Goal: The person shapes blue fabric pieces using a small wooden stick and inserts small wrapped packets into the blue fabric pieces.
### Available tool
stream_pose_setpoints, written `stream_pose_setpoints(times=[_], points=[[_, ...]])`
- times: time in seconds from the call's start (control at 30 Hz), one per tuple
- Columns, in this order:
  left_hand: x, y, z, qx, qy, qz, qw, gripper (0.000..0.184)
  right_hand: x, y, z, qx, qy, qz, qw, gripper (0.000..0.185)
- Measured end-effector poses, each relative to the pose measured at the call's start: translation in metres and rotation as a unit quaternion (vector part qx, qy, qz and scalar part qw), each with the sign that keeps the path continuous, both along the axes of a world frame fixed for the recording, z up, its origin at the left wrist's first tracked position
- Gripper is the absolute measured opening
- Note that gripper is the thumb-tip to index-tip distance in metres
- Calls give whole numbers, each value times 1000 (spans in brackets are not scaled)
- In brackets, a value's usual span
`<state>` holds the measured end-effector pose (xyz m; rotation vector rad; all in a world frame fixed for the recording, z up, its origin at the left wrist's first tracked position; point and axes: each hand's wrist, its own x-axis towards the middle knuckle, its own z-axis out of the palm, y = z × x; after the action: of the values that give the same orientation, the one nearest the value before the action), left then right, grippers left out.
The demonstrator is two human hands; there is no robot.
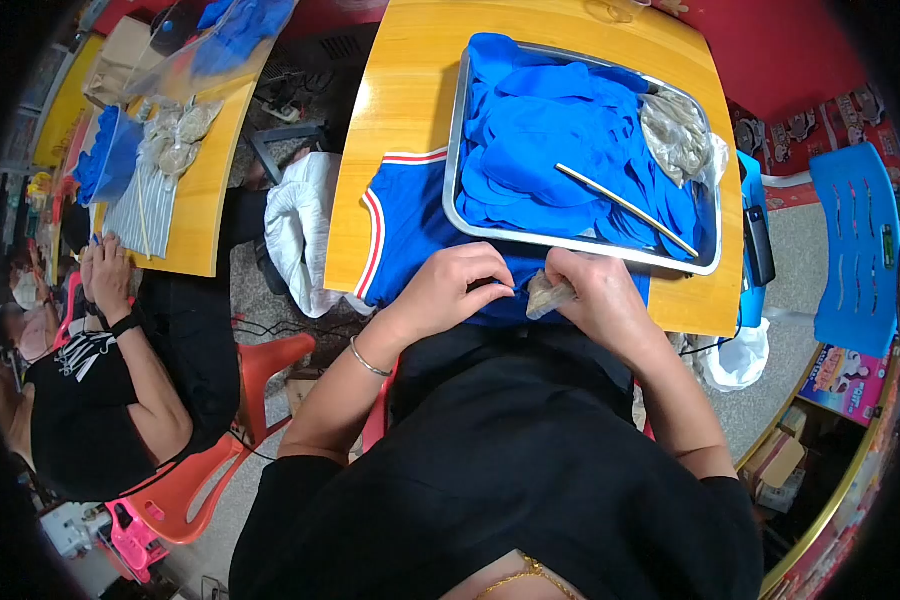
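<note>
My right hand (605, 300) is closed around a small clear plastic bag (548, 296) with brownish-grey contents. Opposite it, my left hand (455, 285) has its thumb and fingers pinched together, and whatever lies between the tips is too small to make out. Both hands are at the near table edge, over a blue jersey (407, 225) with red and white trim. Just beyond them, a metal tray (580, 240) holds a heap of blue fabric pieces (540, 130). A thin stick (625, 208) lies across the pieces, and a larger plastic bag (675, 135) sits at the tray's right end.
At left, another person's hand (107, 270) rests by a second table (200, 215) with a blue basin (118, 155) and plastic bags. An orange chair (205, 475) stands between us. A blue chair (855, 250) is at right, and a white sack (305, 230) hangs between the tables.
</note>
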<state>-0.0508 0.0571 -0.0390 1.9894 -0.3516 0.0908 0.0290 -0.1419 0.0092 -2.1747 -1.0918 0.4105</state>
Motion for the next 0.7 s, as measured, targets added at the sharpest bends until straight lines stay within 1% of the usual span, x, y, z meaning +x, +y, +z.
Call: stream_pose_setpoints(times=[0.07,0.17,0.2,0.3,0.37,0.5,0.57,0.67,0.7], points=[[0,0,-2,-20,-3,0,1000,8,0,1,-1,-8,-7,10,1000,20],[-5,-3,3,-65,107,31,992,10,-1,2,-7,7,-26,11,1000,20],[-6,-3,1,-59,98,34,993,9,-2,3,-10,16,-33,10,999,19],[-8,-5,-6,-45,63,42,996,10,1,-1,-14,15,-110,85,990,19],[-9,-7,-7,-41,28,46,998,9,1,-1,-18,31,-120,97,988,19],[-10,-7,-6,-10,2,36,999,10,2,-1,-15,33,-133,116,984,17],[-12,-8,-6,-14,11,34,999,11,2,-1,-14,16,-138,124,983,17],[-12,-9,-11,10,-10,23,1000,13,0,0,-16,-7,-158,121,980,18],[-12,-9,-10,35,-31,20,999,14,-1,1,-17,-14,-167,119,979,18]])
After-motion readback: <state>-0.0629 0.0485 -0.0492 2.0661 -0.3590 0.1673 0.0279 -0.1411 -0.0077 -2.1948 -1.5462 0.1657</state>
